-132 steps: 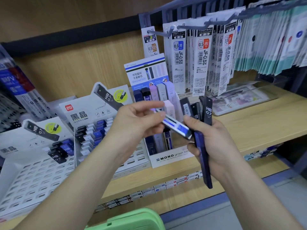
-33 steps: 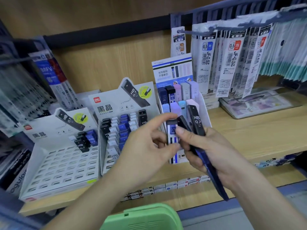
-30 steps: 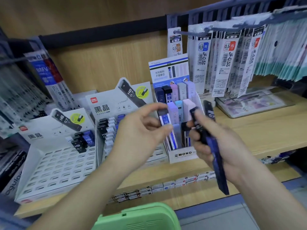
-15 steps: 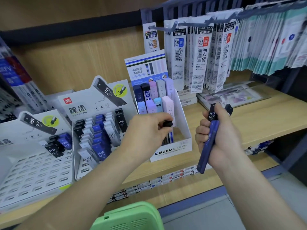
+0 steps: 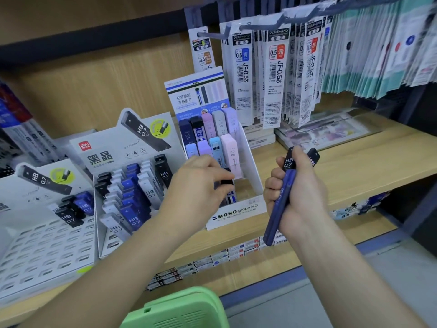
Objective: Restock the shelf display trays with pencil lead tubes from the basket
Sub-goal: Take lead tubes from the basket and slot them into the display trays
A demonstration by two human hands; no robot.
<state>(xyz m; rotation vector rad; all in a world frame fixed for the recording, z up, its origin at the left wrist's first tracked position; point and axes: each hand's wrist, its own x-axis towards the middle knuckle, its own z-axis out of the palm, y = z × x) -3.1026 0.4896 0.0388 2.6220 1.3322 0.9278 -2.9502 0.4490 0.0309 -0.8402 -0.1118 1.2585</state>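
Presently noted far left a sparsely stocked Deli tray [image 5: 47, 245]. Found left hand [image 5: 196, 185] pinching a black-capped lead tube [image 5: 227, 183] with curled fingers, upright over the MONO graph tray [image 5: 236, 213] front row, judged to fill a gap. Found right hand [image 5: 305, 192] clenched round spare HB 0.7 tubes [image 5: 280, 202], judged ready stock held close.

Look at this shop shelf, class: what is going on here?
A person is restocking pencil leads. The left hand pinches a black-capped tube in the front of the MONO tray. The right hand grips a bundle of blue and black tubes beside that tray. A green basket sits below.
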